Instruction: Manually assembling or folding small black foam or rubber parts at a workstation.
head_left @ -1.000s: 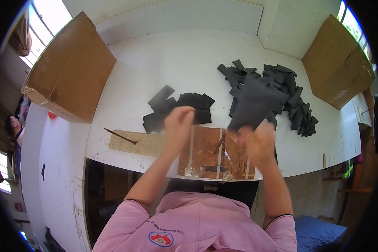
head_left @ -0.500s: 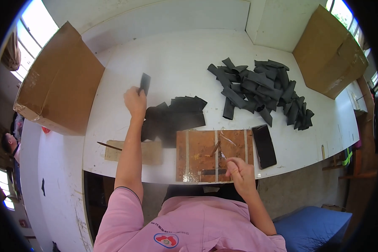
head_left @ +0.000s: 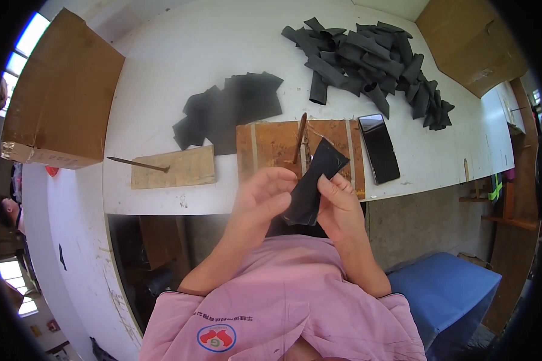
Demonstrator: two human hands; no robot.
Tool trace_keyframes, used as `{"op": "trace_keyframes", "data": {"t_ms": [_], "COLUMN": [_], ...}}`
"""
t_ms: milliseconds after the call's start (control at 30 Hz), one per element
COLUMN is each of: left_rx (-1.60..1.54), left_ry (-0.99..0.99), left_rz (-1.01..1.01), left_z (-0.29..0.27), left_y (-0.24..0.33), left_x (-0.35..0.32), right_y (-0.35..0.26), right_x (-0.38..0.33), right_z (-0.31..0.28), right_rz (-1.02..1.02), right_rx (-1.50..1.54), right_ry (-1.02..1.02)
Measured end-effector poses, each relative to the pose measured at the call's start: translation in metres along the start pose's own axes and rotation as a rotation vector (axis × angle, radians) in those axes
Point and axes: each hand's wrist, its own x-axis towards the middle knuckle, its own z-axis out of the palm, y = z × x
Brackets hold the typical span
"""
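Note:
In front of my chest my right hand (head_left: 341, 204) grips a flat black fabric-like tube (head_left: 312, 180), the thumb pressed on its face. My left hand (head_left: 260, 201) is beside the tube's left edge, its thumb and fingers apart; whether it touches the edge I cannot tell. Just beyond the hands lies a brown wooden board (head_left: 268, 141) with pale tape strips, and a rusty spike (head_left: 301, 137) rises from it. Part of the board is hidden by the tube. Flat black pieces (head_left: 256, 99) lie overlapping beyond the board, to the left.
A heap of black tubes (head_left: 367, 60) fills the far right of the white table (head_left: 180, 66). A smartphone (head_left: 379, 147) lies right of the board. On the left is a beige board (head_left: 183, 168) with a spike (head_left: 137, 163). Cardboard boxes (head_left: 66, 90) stand at both sides; a blue-covered seat (head_left: 442, 286) is lower right.
My left hand has come back from the far left toward my chest. The black tube it held is now in my right hand. The slim shiny item earlier at my right hand is not clearly visible.

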Motion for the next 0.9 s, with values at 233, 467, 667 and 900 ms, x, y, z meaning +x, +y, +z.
{"op": "trace_keyframes", "data": {"t_ms": [233,467,667,900], "left_rx": [0.076,0.129,0.184,0.136], "left_ry": [-0.005,0.019,0.030,0.044], "left_rz": [-0.046,-0.033,-0.034,-0.036], "left_z": [0.007,0.013,0.013,0.006], "left_y": [-0.008,-0.015,-0.015,-0.013], "left_x": [-0.009,-0.014,-0.017,-0.020], "right_y": [-0.008,-0.006,-0.002,-0.002], "right_x": [-0.009,-0.015,-0.015,-0.014], "right_z": [-0.022,-0.024,-0.023,-0.019], "right_rz": [-0.079,-0.109,-0.142,-0.143], "right_rx": [0.101,0.115,0.060,0.064], "right_ry": [0.044,0.072,0.077,0.126]}}
